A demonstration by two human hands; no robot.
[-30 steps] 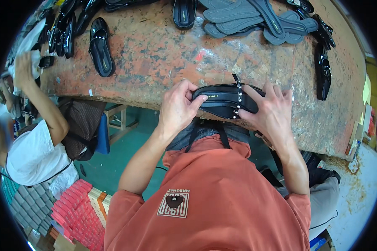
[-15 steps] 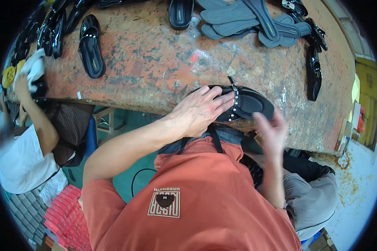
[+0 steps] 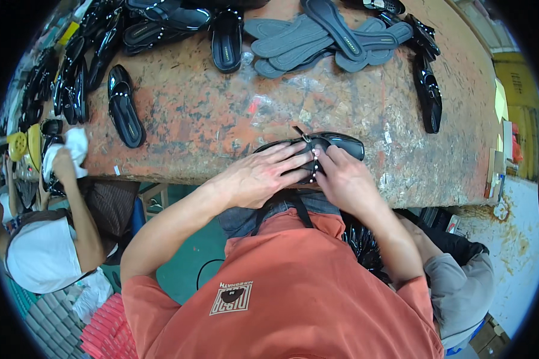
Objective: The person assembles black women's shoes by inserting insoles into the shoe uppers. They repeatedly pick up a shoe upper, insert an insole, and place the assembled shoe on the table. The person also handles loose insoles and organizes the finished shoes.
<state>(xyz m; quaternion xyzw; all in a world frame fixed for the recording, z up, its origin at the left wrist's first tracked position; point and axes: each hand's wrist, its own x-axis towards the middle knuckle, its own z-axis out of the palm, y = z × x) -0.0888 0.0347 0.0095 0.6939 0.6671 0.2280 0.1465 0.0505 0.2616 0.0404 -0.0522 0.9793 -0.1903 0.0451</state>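
A glossy black shoe (image 3: 353, 147) lies crosswise at the near edge of the bench, in front of me. Across it runs a narrow strap (image 3: 315, 163) with pale studs, and a loose strap end sticks up on the far side. My left hand (image 3: 254, 178) reaches over the shoe's left part, fingers laid together on it and tips at the strap. From the right, my right hand (image 3: 348, 184) grips the shoe just beside the strap, its fingers bent into the opening. Both hands cover much of the shoe's middle, so the inside is hidden.
Grey insoles (image 3: 293, 43) lie heaped at the back of the worn bench (image 3: 203, 119). A single black shoe (image 3: 126, 110) stands left, another (image 3: 427, 99) right, and several crowd the far left. At left a co-worker's hand (image 3: 64, 164) holds a white cloth (image 3: 76, 143); another person sits at right.
My right hand has moved left from the shoe's right end to the studded strap, its fingers now on the shoe. My left hand stays on the shoe. The whole view has shifted slightly.
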